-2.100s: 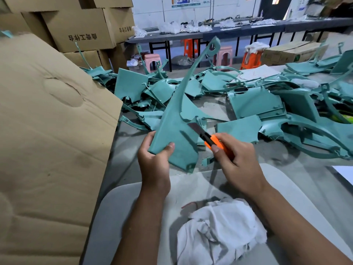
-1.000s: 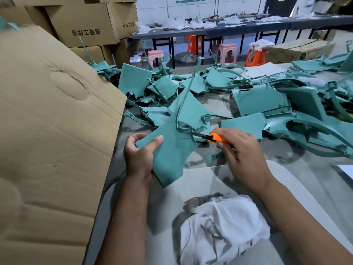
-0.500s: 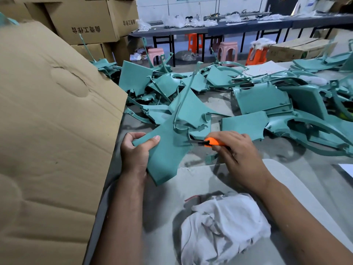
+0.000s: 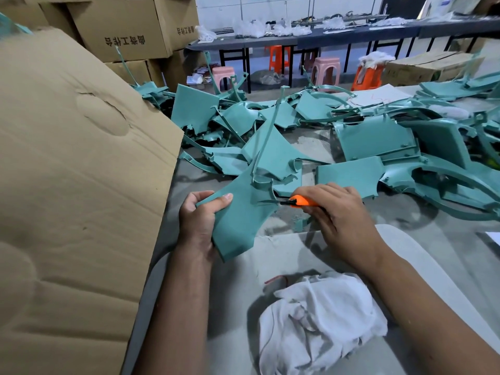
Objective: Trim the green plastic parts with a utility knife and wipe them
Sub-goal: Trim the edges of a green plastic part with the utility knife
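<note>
A green plastic part (image 4: 243,212) is held above the grey table (image 4: 446,253), tilted, its long thin arm rising toward the pile behind. It is gripped at its left edge by the left hand (image 4: 198,220), thumb curled over the front face, fingers wrapped behind. An orange utility knife (image 4: 296,202) is clasped in the right hand (image 4: 338,209), fingers curled round the handle; the blade is pointed left and laid against the right edge of the held part, just below a curved tab.

A heap of further green parts (image 4: 365,147) is spread across the far half of the table, several overlapping. A crumpled white cloth (image 4: 322,326) is seen low in the view, between the forearms, lying on a pale grey surface (image 4: 270,255) nearest the person. A large cardboard sheet (image 4: 75,185) is stood along the left side. Stacked cardboard boxes (image 4: 121,28), plastic stools (image 4: 324,69) and a long dark bench (image 4: 351,33) are noted in the background.
</note>
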`<action>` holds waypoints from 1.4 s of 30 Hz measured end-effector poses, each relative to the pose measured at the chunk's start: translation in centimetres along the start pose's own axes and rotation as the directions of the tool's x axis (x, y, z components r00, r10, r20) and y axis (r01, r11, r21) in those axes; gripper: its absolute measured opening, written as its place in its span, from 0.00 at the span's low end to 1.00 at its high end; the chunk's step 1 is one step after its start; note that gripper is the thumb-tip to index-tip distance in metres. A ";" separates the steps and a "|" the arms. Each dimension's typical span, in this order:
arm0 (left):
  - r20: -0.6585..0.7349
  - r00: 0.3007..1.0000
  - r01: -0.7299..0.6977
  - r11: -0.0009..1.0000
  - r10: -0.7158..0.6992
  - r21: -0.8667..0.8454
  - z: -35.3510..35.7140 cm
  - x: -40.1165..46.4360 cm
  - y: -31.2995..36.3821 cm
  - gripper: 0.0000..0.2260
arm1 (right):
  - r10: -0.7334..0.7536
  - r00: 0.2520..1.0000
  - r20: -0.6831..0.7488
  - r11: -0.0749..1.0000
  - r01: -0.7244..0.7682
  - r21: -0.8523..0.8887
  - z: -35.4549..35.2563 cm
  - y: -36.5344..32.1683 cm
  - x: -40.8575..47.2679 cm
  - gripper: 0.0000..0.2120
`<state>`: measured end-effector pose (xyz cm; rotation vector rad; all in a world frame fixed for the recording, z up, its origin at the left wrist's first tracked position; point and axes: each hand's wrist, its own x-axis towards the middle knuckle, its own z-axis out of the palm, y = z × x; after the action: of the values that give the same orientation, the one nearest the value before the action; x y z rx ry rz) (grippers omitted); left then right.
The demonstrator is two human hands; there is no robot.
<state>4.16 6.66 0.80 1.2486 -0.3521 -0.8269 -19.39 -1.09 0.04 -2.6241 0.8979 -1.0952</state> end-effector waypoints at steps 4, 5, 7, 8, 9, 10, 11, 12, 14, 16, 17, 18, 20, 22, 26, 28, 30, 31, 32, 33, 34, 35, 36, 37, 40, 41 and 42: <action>0.006 0.996 0.086 0.995 -0.086 -0.043 0.9 -0.7 -0.2 0.13 | 0.000 1.000 -0.017 0.996 0.002 0.091 -0.3 0.4 0.1 0.11; 0.012 0.994 0.105 0.993 -0.104 -0.055 1.0 -0.8 -0.2 0.13 | -0.007 1.000 -0.017 0.994 0.008 0.110 -0.4 0.5 0.1 0.11; 0.035 0.990 0.139 0.986 -0.136 -0.090 1.0 -0.9 0.0 0.13 | -0.043 0.999 -0.002 0.993 0.043 0.111 -0.5 0.5 0.0 0.10; 0.027 0.990 0.142 0.984 -0.140 -0.104 0.9 -0.8 0.2 0.13 | -0.058 0.998 0.007 0.993 0.057 0.107 -0.4 0.4 -0.1 0.10; -0.006 0.992 0.126 0.986 -0.127 -0.110 0.8 -0.6 0.3 0.12 | -0.058 0.998 0.004 0.992 0.057 0.111 -0.3 0.3 0.0 0.10; -0.047 0.993 0.103 0.988 -0.109 -0.111 0.6 -0.5 0.4 0.11 | -0.045 0.999 -0.013 0.991 0.046 0.122 -0.2 0.2 0.0 0.10; -0.077 0.992 0.088 0.990 -0.097 -0.113 0.5 -0.4 0.4 0.12 | -0.025 0.999 -0.048 0.991 0.031 0.132 -0.1 0.0 0.0 0.10; -0.087 0.992 0.084 0.989 -0.094 -0.120 0.6 -0.5 0.4 0.13 | 0.001 0.996 -0.093 0.991 0.012 0.134 0.1 -0.1 0.0 0.10; -0.083 0.992 0.086 0.986 -0.098 -0.141 0.9 -0.8 0.4 0.15 | 0.050 0.984 -0.169 0.994 -0.032 0.107 0.4 -0.5 0.1 0.11; -0.045 0.991 0.120 0.978 -0.129 -0.170 1.6 -1.3 0.4 0.19 | 0.083 0.978 -0.190 0.995 -0.070 0.075 0.7 -1.0 0.0 0.12; -0.022 0.988 0.144 0.971 -0.151 -0.190 2.0 -1.6 0.4 0.22 | 0.098 0.978 -0.185 0.993 -0.084 0.084 0.8 -1.3 0.0 0.13; -0.005 0.985 0.167 0.963 -0.172 -0.209 2.4 -1.9 0.4 0.22 | 0.114 0.977 -0.178 0.990 -0.096 0.107 1.0 -1.6 0.0 0.13; 0.003 0.979 0.199 0.950 -0.204 -0.241 2.9 -2.2 0.2 0.21 | 0.135 0.976 -0.170 0.985 -0.114 0.129 1.0 -1.8 0.1 0.13; -0.004 0.975 0.213 0.944 -0.221 -0.252 3.2 -2.4 0.1 0.20 | 0.139 0.977 -0.164 0.985 -0.120 0.121 0.8 -1.9 0.2 0.12; 0.006 0.969 0.240 0.939 -0.246 -0.246 3.7 -2.6 -0.1 0.18 | 0.153 0.973 -0.171 0.986 -0.137 0.099 0.5 -2.0 0.2 0.13; 0.023 0.965 0.256 0.921 -0.261 -0.293 4.0 -3.0 -0.1 0.15 | 0.152 0.971 -0.182 0.985 -0.135 0.103 0.5 -2.1 0.2 0.12; 0.047 0.961 0.273 0.900 -0.273 -0.341 4.3 -3.3 -0.2 0.11 | 0.154 0.969 -0.191 0.984 -0.133 0.121 0.5 -2.2 0.0 0.12; 0.057 0.959 0.280 0.893 -0.278 -0.352 4.4 -3.5 -0.2 0.09 | 0.158 0.967 -0.199 0.983 -0.134 0.127 0.5 -2.2 0.0 0.12; 0.060 0.958 0.284 0.890 -0.282 -0.356 4.5 -3.5 -0.3 0.08 | 0.160 0.965 -0.209 0.983 -0.136 0.125 0.5 -2.2 -0.1 0.11; 0.056 0.957 0.286 0.890 -0.285 -0.355 4.6 -3.6 -0.3 0.08 | 0.160 0.962 -0.223 0.984 -0.137 0.116 0.5 -2.2 -0.1 0.12; 0.048 0.957 0.285 0.891 -0.287 -0.352 4.7 -3.6 -0.3 0.08 | 0.158 0.958 -0.237 0.985 -0.137 0.105 0.5 -2.2 -0.1 0.12; 0.041 0.957 0.281 0.893 -0.286 -0.353 4.7 -3.6 -0.3 0.08 | 0.157 0.957 -0.244 0.986 -0.137 0.099 0.5 -2.3 -0.1 0.13; 0.033 0.958 0.278 0.893 -0.285 -0.355 4.7 -3.6 -0.2 0.09 | 0.160 0.958 -0.240 0.985 -0.140 0.097 0.5 -2.3 0.0 0.13; 0.024 0.958 0.275 0.892 -0.286 -0.358 4.7 -3.6 -0.2 0.09 | 0.167 0.960 -0.226 0.984 -0.148 0.100 0.5 -2.3 0.0 0.13; 0.012 0.955 0.280 0.889 -0.296 -0.362 4.6 -3.6 -0.2 0.09 | 0.175 0.965 -0.194 0.981 -0.153 0.123 0.5 -2.4 0.0 0.13; 0.012 0.954 0.285 0.887 -0.301 -0.363 4.6 -3.6 -0.2 0.09 | 0.168 0.967 -0.193 0.981 -0.146 0.124 0.5 -2.4 0.1 0.13; 0.012 0.952 0.289 0.886 -0.306 -0.363 4.6 -3.6 -0.2 0.09 | 0.162 0.967 -0.194 0.982 -0.140 0.123 0.4 -2.3 0.1 0.13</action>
<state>-1.30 6.04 2.76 0.9830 0.0365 -1.0704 -17.98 0.71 0.64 -2.3443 1.0277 -1.3480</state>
